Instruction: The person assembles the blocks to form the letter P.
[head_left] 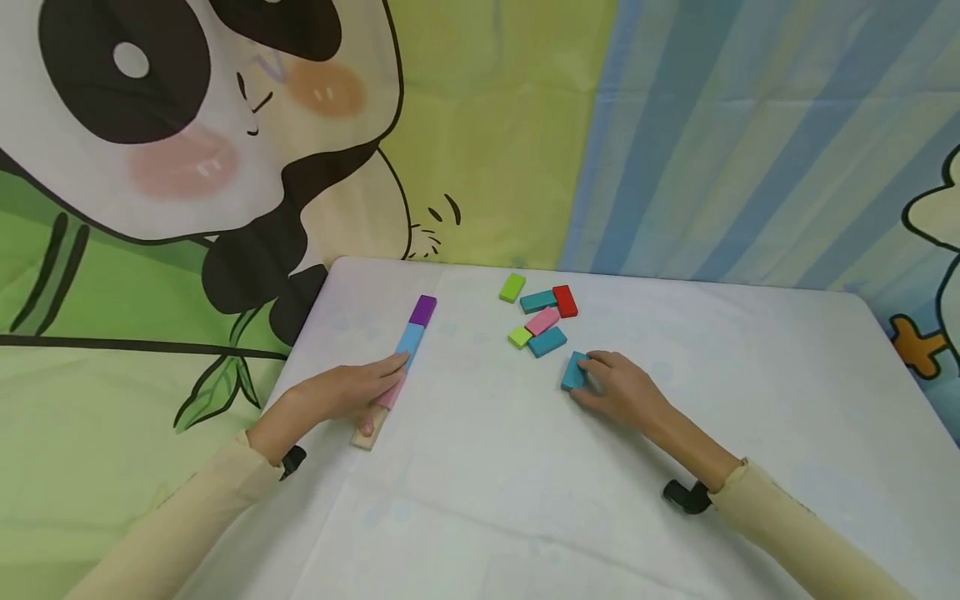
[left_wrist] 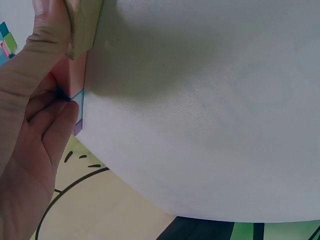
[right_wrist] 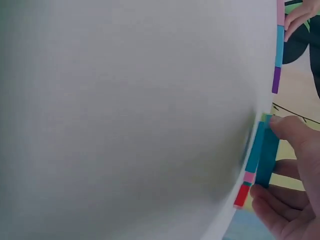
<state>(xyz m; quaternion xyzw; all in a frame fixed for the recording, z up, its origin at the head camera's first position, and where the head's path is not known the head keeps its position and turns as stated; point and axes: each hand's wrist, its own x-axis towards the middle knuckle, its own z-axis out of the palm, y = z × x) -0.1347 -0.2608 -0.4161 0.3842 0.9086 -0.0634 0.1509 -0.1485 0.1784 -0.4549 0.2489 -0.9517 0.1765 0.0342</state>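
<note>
My left hand (head_left: 385,394) lies along a row of flat blocks on the white table (head_left: 487,492). The row runs wooden block (head_left: 370,435), pink block (head_left: 393,390), blue block (head_left: 410,339), purple block (head_left: 423,310). In the left wrist view my left hand (left_wrist: 60,60) has its thumb on the wooden block (left_wrist: 82,25) and its fingers against the pink block (left_wrist: 70,75). My right hand (head_left: 583,377) pinches a teal block (head_left: 573,370) that stands on its edge on the table. The right wrist view shows this teal block (right_wrist: 267,155) between thumb and fingers.
A loose cluster lies just behind the right hand: green block (head_left: 512,287), teal block (head_left: 537,301), red block (head_left: 565,301), pink block (head_left: 542,320), small green block (head_left: 519,337), another teal block (head_left: 547,341). A cartoon panda cloth (head_left: 187,150) hangs behind the table.
</note>
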